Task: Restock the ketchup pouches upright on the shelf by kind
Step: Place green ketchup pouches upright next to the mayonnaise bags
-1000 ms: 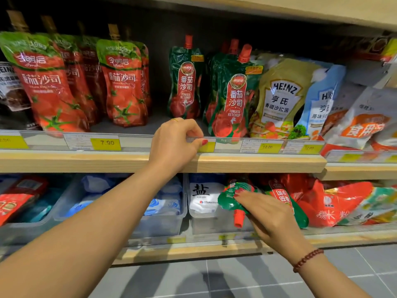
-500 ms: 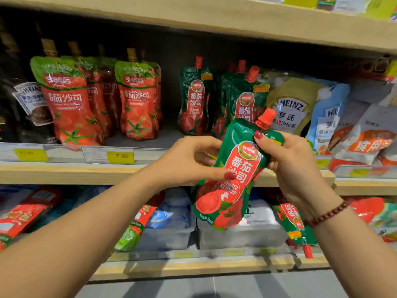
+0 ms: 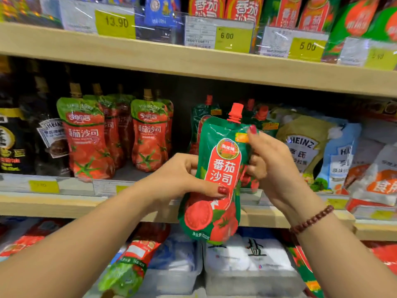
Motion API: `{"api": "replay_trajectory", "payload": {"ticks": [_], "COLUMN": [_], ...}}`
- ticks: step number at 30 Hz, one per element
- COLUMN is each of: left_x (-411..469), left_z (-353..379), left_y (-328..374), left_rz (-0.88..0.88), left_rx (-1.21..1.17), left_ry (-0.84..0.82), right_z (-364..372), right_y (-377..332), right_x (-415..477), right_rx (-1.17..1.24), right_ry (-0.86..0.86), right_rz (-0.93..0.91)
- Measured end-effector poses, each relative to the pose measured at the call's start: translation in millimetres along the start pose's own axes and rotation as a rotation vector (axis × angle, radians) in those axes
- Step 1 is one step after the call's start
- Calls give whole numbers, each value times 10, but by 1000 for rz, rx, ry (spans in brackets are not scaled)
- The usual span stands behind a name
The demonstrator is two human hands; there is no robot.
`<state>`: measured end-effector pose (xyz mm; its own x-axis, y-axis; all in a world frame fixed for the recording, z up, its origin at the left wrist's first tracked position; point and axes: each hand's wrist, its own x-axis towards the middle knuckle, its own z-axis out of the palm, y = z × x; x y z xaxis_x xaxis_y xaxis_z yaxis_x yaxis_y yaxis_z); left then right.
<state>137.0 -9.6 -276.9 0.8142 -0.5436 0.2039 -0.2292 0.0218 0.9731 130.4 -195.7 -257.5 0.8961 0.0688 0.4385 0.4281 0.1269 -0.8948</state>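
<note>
step: placing | left hand + right hand fingers clamped on pouch, upright | next: stand it with matching green pouches on shelf

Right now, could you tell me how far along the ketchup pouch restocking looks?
Partly done. The red pouches with green tops and a few dark green pouches already stand upright on the middle shelf. In hand: the left hand and right hand hold one dark green pouch upright before its own kind. Left: at least two pouches still lie on the shelf below.
</note>
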Motion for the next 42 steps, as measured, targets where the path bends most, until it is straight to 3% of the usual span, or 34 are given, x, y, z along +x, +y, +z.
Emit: {"api": "replay_trajectory", "payload": {"ticks": [2, 4, 7, 10, 16, 24, 33, 42], "left_x": [52, 134, 284, 442, 817, 971, 863, 983], "left_z": [-79, -173, -333, -437, -588, -616, -754, -733], "left_y": [37, 56, 58, 67, -5, -400, -437, -523], "left_rz": [2, -22, -82, -111, -91, -92, -239, -176], "left_rx": [20, 27, 19, -26, 43, 208, 544, 576], "left_ry": [50, 128, 246, 300, 470, 375, 311, 392], "right_z": [-103, -192, -251, -222, -184, -188, -192, -193], "right_y": [134, 346, 655, 828, 961, 1032, 1078, 1122], "right_x": [-59, -169, -298, -305, -315, -302, -315, -318], "right_rx": [-107, -430, -931, -1144, -1096, -1085, -1114, -1136], "right_ry": [69, 164, 130, 104, 198, 224, 244, 250], "right_rz": [-76, -161, -226, -318, -402, -459, -454, -493]}}
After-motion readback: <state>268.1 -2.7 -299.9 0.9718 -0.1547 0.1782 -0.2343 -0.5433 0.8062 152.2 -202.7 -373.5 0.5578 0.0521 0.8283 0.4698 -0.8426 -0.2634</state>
